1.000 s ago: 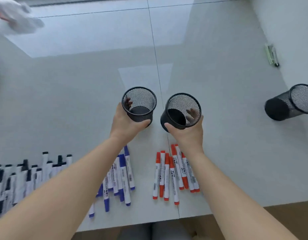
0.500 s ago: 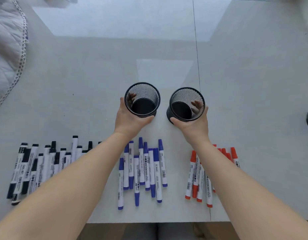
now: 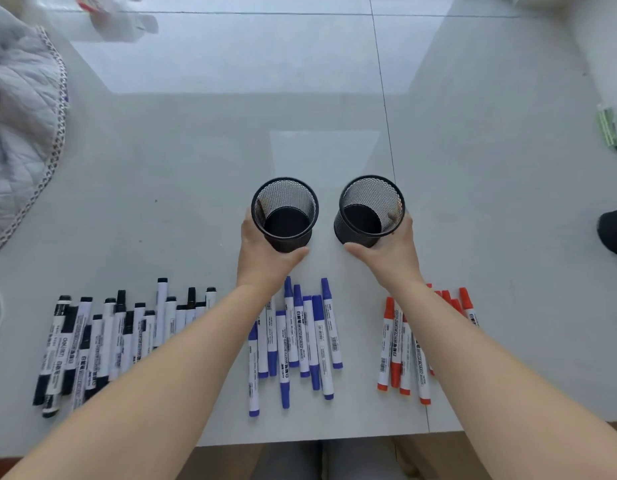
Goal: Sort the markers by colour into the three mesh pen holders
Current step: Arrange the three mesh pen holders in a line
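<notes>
2 mesh holders (image 3: 284, 216) (image 3: 370, 211) stand side by side behind 3 marker rows (image 3: 296, 337) on the table (image 3: 196, 188).

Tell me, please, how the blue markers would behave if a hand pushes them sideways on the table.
The blue markers look like stiff round plastic tubes, so they would probably roll rather than slide. The table looks smooth and glossy, so little would slow them. They lie loosely side by side, some overlapping, so one push would likely scatter several.

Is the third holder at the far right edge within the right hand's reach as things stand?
Probably not yet: the right hand grips a mesh holder, and the third holder lies well off to its right, though bare table lies between.
</notes>
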Motion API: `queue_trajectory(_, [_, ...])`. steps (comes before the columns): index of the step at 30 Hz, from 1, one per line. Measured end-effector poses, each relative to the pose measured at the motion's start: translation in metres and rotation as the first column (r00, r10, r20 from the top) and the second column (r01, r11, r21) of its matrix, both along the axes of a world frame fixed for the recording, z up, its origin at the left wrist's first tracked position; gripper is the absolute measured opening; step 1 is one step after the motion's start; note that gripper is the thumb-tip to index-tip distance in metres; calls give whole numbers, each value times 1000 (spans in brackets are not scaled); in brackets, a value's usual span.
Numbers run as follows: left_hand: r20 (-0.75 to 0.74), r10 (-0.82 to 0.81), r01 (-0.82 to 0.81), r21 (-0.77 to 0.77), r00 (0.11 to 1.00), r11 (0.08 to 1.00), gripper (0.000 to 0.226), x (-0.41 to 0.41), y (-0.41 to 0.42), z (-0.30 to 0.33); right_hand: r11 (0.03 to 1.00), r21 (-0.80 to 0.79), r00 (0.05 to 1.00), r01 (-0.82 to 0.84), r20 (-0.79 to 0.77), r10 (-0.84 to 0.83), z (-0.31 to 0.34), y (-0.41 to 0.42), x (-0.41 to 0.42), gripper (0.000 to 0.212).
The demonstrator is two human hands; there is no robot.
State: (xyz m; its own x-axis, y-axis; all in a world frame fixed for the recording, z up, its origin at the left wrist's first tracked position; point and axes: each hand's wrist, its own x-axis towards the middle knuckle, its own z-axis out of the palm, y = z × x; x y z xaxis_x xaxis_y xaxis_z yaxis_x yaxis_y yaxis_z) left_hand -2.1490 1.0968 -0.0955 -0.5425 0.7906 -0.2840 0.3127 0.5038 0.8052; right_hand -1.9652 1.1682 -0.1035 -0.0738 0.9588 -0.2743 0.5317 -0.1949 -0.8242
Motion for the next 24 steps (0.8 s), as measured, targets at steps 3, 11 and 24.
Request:
queue_trajectory(3, [-24, 121, -122, -3, 992, 993, 68, 17, -26, 17, 996, -83, 996, 39, 85, -32, 9, -12, 23, 103])
queue_trajectory(11, [-188, -238, 258, 89, 953, 962, 19, 123, -22, 56, 937, -79, 923, 340, 218, -317, 37, -16, 136, 59])
queue_trajectory(24, [-305, -614, 360, -591, 728, 722, 82, 240, 94, 10, 649, -8, 647, 761, 102, -756, 19, 82, 326, 89])
